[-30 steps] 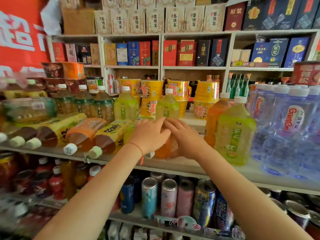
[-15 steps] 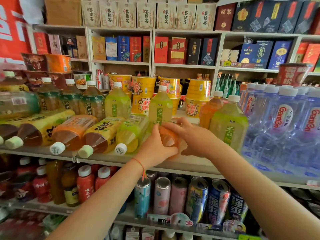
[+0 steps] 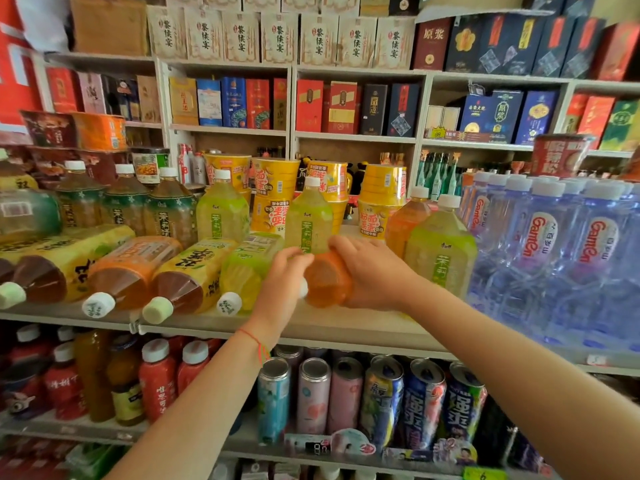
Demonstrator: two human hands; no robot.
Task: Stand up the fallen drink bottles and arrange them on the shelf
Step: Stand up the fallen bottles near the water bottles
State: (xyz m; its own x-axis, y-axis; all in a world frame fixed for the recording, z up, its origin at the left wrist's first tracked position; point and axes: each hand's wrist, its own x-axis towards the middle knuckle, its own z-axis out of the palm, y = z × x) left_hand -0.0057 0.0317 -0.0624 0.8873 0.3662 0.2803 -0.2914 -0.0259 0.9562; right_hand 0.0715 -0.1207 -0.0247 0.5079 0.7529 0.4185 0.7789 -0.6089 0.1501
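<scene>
An orange drink bottle [image 3: 327, 280] is tilted, its cap end toward me, just above the shelf board [image 3: 346, 327]. My left hand [image 3: 282, 284] grips its cap end. My right hand [image 3: 369, 271] wraps around its body from the right. To the left lie several fallen bottles, caps facing me: a green tea bottle [image 3: 244, 271], a yellow-labelled brown tea bottle [image 3: 188, 275], an orange bottle [image 3: 133, 268] and another yellow-labelled one [image 3: 59, 268]. Upright green bottles [image 3: 308, 220] stand behind, and an upright green bottle [image 3: 440, 247] stands to the right.
Clear water bottles [image 3: 554, 258] fill the shelf's right side. Yellow noodle cups [image 3: 277, 199] stand at the back. Cans [image 3: 346, 396] and red bottles [image 3: 156, 379] fill the shelf below. Boxed goods line the wall shelves [image 3: 291, 133] behind.
My left hand has slid from the side of the orange bottle up to its cap end, and the bottle has tipped up a little from the shelf. The camera has moved closer.
</scene>
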